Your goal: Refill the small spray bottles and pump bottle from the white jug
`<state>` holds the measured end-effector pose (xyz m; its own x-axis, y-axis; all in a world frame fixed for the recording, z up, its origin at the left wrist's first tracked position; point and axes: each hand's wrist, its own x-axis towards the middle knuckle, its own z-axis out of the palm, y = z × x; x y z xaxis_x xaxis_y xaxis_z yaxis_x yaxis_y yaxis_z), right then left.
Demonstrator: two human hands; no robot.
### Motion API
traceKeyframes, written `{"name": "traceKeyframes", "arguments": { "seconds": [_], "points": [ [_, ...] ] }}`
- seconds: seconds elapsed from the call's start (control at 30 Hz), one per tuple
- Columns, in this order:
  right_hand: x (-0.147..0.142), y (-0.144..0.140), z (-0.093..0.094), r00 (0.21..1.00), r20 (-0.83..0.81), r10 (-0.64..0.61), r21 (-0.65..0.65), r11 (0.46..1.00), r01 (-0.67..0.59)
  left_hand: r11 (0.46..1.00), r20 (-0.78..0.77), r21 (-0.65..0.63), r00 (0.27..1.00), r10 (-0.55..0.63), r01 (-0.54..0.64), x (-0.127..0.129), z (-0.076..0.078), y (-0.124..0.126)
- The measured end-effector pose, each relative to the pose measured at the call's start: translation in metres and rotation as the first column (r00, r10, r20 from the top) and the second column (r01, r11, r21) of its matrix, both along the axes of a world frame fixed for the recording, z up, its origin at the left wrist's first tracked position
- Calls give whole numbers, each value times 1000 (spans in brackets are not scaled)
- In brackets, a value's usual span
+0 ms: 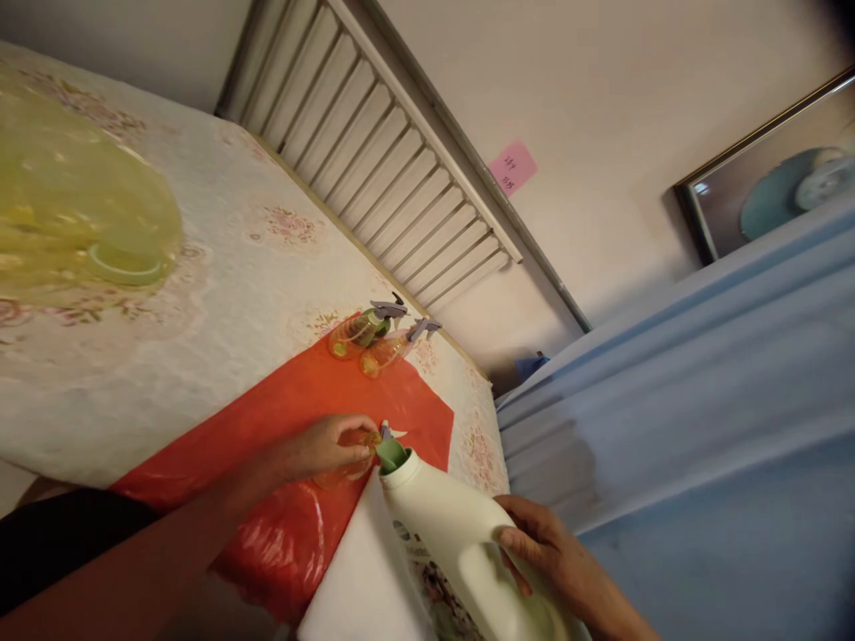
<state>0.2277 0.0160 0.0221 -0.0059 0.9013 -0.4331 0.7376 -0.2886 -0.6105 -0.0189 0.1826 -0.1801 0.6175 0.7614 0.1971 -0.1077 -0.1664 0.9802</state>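
My right hand (551,554) grips a large cream-coloured jug (447,507) by its handle side, and the jug is tilted with its mouth towards my left hand. A green pouring spout (392,456) shows in the jug's mouth. My left hand (337,445) is closed round the neck of a small clear bottle (327,478), right beside the spout. Whether liquid is flowing I cannot tell. A grey spray head (387,432) shows just behind the spout. Farther back stand two clear spray bottles (386,353) with grey triggers, a little yellowish liquid in them.
A red plastic sheet (280,401) lies under the bottles on a flower-patterned tablecloth (227,258). At the left is a big yellow translucent bag (73,196) with a round lid inside. A white radiator (374,151) runs along the wall, and a blue curtain (668,401) hangs at the right.
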Motion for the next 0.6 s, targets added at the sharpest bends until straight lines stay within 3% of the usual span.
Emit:
{"name": "traceKeyframes", "arguments": {
  "seconds": [0.6],
  "points": [
    [-1, 4, 5, 999, 34, 34, 6, 999, -35, 1000, 11, 13, 1000, 6, -7, -2, 4, -1]
  ]
}}
